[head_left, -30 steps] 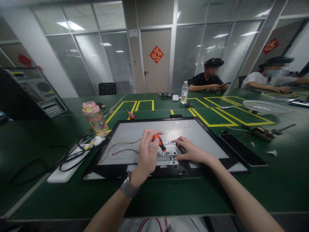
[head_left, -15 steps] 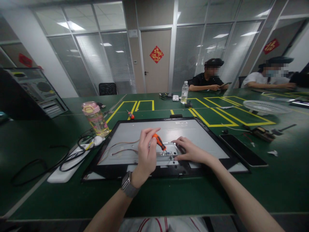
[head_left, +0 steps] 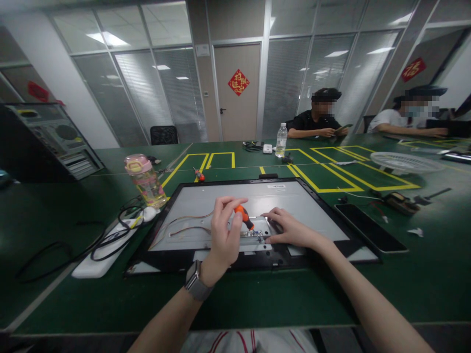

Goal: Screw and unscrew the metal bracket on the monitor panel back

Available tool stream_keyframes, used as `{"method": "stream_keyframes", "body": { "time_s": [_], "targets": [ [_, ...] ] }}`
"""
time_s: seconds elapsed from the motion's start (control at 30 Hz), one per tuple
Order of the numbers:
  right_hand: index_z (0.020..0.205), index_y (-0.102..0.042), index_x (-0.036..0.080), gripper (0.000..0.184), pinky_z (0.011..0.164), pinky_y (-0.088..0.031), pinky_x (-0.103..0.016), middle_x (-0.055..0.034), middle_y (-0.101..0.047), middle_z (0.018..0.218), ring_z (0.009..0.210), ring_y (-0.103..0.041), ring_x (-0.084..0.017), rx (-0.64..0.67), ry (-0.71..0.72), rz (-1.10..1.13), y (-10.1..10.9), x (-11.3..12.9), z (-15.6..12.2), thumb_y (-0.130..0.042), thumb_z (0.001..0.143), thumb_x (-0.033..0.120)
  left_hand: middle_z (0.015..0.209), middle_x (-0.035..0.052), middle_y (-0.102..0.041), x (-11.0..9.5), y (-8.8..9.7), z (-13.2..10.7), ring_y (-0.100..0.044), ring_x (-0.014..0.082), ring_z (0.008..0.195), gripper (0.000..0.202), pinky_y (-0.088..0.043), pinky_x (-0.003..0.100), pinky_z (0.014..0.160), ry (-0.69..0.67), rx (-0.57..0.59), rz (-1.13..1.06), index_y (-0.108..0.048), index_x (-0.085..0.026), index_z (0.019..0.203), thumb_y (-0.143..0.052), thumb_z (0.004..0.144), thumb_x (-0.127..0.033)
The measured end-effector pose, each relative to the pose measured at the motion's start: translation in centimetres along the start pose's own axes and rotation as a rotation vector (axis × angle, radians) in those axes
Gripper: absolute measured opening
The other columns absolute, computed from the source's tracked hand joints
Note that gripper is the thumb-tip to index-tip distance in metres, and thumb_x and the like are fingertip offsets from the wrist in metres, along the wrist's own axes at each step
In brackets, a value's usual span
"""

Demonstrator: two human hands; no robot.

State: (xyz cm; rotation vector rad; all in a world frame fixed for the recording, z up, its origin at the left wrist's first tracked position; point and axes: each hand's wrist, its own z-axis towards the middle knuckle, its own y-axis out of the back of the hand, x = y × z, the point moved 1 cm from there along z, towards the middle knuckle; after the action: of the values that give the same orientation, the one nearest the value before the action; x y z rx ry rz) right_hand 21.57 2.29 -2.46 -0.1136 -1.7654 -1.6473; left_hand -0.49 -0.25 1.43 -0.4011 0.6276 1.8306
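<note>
Far left on the green table (head_left: 279, 304) I have a black computer tower (head_left: 47, 139). Nearer, a pink-lidded drinking bottle (head_left: 147, 186) and a white power strip (head_left: 99, 262) crowd the left of the display panel (head_left: 312, 211). A red-handled screwdriver (head_left: 199, 175) lies beyond its far edge, a clear water bottle (head_left: 281, 139) stands farther off, and a smartphone (head_left: 368, 228) lies just right of it. A person in black (head_left: 311, 123) sits far right. My left hand (head_left: 225, 230) blocks part of the thin wires (head_left: 191, 229); its fingers are clamped on the orange-and-black screwdriver (head_left: 242, 214), which leans over a circuit strip (head_left: 257, 234) at the panel's near middle. I can't tell whether the tip touches. My right hand (head_left: 289, 230) rests just right of it, thumb and fingers apart. Since half a second ago, the orange handle has tipped and the left index finger sits slightly lower; the right hand hasn't moved.
</note>
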Motion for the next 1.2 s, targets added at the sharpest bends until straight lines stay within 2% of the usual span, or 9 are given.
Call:
{"method": "stream_keyframes", "body": {
  "time_s": [0.07, 0.17, 0.27, 0.33, 0.53, 0.7, 0.93, 1.1, 1.2],
  "targets": [
    [0.134, -0.054, 0.020, 0.067, 0.099, -0.044, -0.044, -0.0113, -0.052, 0.118, 0.112, -0.051, -0.030, 0.002, -0.001, -0.004, 0.04, 0.07, -0.02, -0.079, 0.075, 0.038, 0.106, 0.0081, -0.060, -0.15, 0.06, 0.04, -0.059, 0.0192, 0.100, 0.030, -0.048, 0.033, 0.085, -0.004, 0.027, -0.018, -0.066, -0.020, 0.112, -0.040, 0.098, -0.020],
    [0.134, -0.054, 0.020, 0.067, 0.099, -0.044, -0.044, -0.0109, -0.053, 0.117, 0.112, -0.051, -0.030, 0.003, -0.001, -0.004, 0.06, 0.16, -0.01, -0.079, 0.074, 0.038, 0.096, 0.0056, -0.065, -0.16, -0.06, 0.19, -0.061, 0.0174, 0.092, 0.026, -0.048, 0.032, 0.082, -0.006, 0.045, -0.029, -0.064, -0.020, 0.114, -0.045, 0.097, -0.020],
    [0.133, -0.055, 0.021, 0.066, 0.100, -0.044, -0.044, -0.0103, -0.053, 0.117, 0.112, -0.051, -0.030, -0.004, 0.003, -0.001, 0.04, 0.14, 0.03, -0.079, 0.074, 0.039, 0.083, 0.0012, -0.059, -0.03, -0.26, 0.23, -0.059, 0.0144, 0.077, 0.015, -0.048, 0.028, 0.074, -0.018, -0.007, -0.017, -0.068, -0.022, 0.103, -0.057, 0.092, -0.023],
    [0.132, -0.055, 0.021, 0.067, 0.100, -0.044, -0.044, -0.0105, -0.052, 0.117, 0.112, -0.051, -0.030, -0.005, 0.005, -0.001, 0.00, 0.08, 0.04, -0.079, 0.073, 0.039, 0.080, 0.0002, -0.055, 0.03, -0.31, 0.13, -0.057, 0.0137, 0.073, 0.010, -0.048, 0.027, 0.071, -0.019, -0.038, -0.015, -0.070, -0.022, 0.095, -0.063, 0.089, -0.025],
    [0.133, -0.055, 0.024, 0.066, 0.100, -0.043, -0.045, -0.0095, -0.053, 0.117, 0.112, -0.051, -0.030, -0.013, 0.016, 0.009, -0.05, -0.12, -0.03, -0.079, 0.074, 0.040, 0.102, 0.0069, -0.058, -0.03, -0.01, -0.19, -0.059, 0.0190, 0.093, 0.031, -0.048, 0.032, 0.080, 0.037, 0.022, -0.031, -0.067, -0.022, 0.112, -0.040, 0.098, -0.024],
    [0.133, -0.055, 0.023, 0.066, 0.099, -0.044, -0.045, -0.0099, -0.053, 0.117, 0.111, -0.052, -0.030, -0.015, 0.015, 0.009, -0.09, -0.13, -0.02, -0.079, 0.073, 0.039, 0.096, 0.0055, -0.062, 0.00, -0.10, 0.14, -0.059, 0.0171, 0.087, 0.026, -0.048, 0.030, 0.078, 0.029, 0.047, -0.033, -0.066, -0.020, 0.111, -0.044, 0.096, -0.021],
    [0.134, -0.054, 0.020, 0.068, 0.099, -0.044, -0.044, -0.0107, -0.053, 0.116, 0.110, -0.052, -0.030, -0.010, 0.007, -0.001, -0.11, -0.10, -0.01, -0.080, 0.074, 0.039, 0.086, 0.0019, -0.058, 0.37, -0.39, 0.35, -0.056, 0.0149, 0.079, 0.015, -0.046, 0.028, 0.076, 0.066, 0.026, -0.013, -0.067, -0.020, 0.102, -0.057, 0.092, -0.025],
    [0.133, -0.055, 0.024, 0.066, 0.099, -0.044, -0.045, -0.0093, -0.053, 0.116, 0.110, -0.052, -0.030, -0.015, 0.012, 0.011, -0.05, -0.08, -0.01, -0.079, 0.074, 0.040, 0.107, 0.0072, -0.063, 0.22, -0.13, 0.06, -0.059, 0.0187, 0.100, 0.028, -0.046, 0.032, 0.087, 0.069, 0.059, -0.078, -0.064, -0.020, 0.115, -0.041, 0.098, -0.022],
    [0.133, -0.055, 0.023, 0.067, 0.098, -0.045, -0.044, -0.0095, -0.053, 0.115, 0.110, -0.052, -0.030, -0.014, 0.009, 0.012, 0.00, -0.04, -0.01, -0.080, 0.073, 0.040, 0.105, 0.0068, -0.066, 0.14, -0.12, 0.05, -0.060, 0.0183, 0.097, 0.029, -0.047, 0.032, 0.086, 0.047, 0.072, -0.090, -0.063, -0.020, 0.119, -0.042, 0.098, -0.020]
  ]
}}
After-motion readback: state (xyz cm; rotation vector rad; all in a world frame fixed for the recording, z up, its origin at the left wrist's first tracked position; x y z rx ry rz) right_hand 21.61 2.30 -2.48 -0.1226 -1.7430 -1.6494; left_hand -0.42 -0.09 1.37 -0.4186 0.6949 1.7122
